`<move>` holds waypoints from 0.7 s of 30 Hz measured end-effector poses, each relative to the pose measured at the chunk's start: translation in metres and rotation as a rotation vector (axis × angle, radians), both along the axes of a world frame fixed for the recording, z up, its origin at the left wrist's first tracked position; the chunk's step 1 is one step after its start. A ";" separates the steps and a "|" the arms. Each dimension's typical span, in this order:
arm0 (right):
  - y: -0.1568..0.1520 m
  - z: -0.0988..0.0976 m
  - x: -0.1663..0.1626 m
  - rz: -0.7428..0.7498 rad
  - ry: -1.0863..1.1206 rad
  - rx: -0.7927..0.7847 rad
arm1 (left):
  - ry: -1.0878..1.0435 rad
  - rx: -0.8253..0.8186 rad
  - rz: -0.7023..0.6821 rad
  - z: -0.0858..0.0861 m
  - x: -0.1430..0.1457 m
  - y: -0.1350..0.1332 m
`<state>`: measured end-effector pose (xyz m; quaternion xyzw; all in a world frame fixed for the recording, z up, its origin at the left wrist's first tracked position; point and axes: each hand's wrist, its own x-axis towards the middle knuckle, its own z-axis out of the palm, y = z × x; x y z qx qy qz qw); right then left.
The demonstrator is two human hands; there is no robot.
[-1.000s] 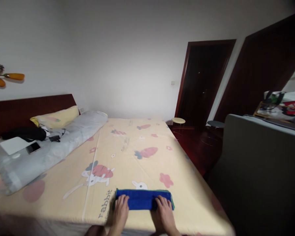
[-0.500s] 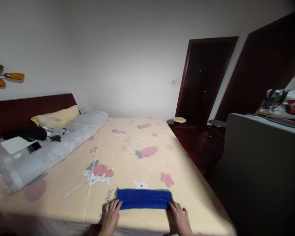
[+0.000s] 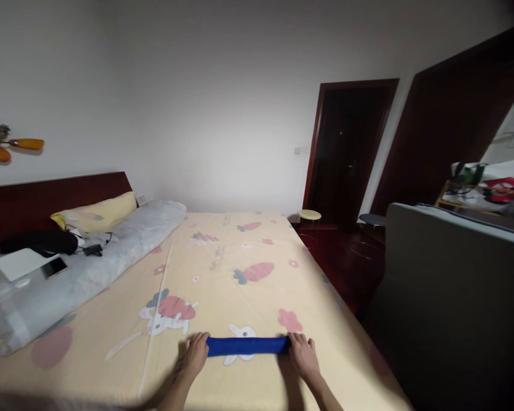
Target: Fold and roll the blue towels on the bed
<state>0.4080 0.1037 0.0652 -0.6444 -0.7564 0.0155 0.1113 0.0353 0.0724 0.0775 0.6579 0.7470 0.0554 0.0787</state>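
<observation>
Grip is firm on both sides: in the head view, the left hand [image 3: 197,353] and the right hand [image 3: 303,354] each grasp one end of a blue cloth [image 3: 248,346]. Fingers bend over the ends, leaving hardly any gap around the fabric; the thumbs' exact placement on it cannot be made out. Between the hands the cloth runs as a narrow, nearly straight band, its long side crosswise to the person. It is at the near part of the bed [image 3: 223,308], across the printed white rabbit, whose head shows beyond the band and whose lower part shows on the near side. Whether the cloth touches the sheet or is held just above it, I cannot tell. Well apart from the hands, on the left, a grey quilt [image 3: 124,257] lies along the bed with a phone [image 3: 55,267] on it, and a yellow pillow [image 3: 98,212] rests near the headboard [image 3: 68,191]. Beyond the bed's far right corner stands a pale stool [image 3: 309,215].
</observation>
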 end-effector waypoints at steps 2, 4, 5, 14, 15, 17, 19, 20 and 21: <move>0.005 -0.005 -0.003 -0.041 -0.012 -0.013 | 0.016 -0.025 0.021 0.001 0.000 0.008; 0.008 -0.009 -0.002 -0.081 -0.022 -0.035 | 0.037 -0.040 0.033 0.000 -0.002 0.012; 0.010 -0.010 -0.002 -0.097 -0.027 -0.046 | 0.049 -0.042 0.037 0.000 -0.002 0.014; 0.006 -0.013 -0.079 0.262 0.170 -0.117 | -0.001 0.139 -0.327 -0.034 0.081 0.022; 0.002 -0.016 -0.090 0.318 0.210 -0.132 | -0.026 0.137 -0.375 -0.038 0.092 0.020; -0.004 -0.025 -0.096 0.345 0.243 -0.133 | -0.051 0.124 -0.411 -0.044 0.101 0.013; -0.006 -0.034 -0.078 0.303 0.252 -0.101 | -0.052 0.104 -0.382 -0.045 0.087 0.003; -0.004 -0.038 -0.063 0.269 0.251 -0.086 | -0.050 0.090 -0.358 -0.045 0.074 -0.001; -0.003 -0.041 -0.046 0.230 0.245 -0.075 | -0.048 0.076 -0.337 -0.045 0.059 -0.006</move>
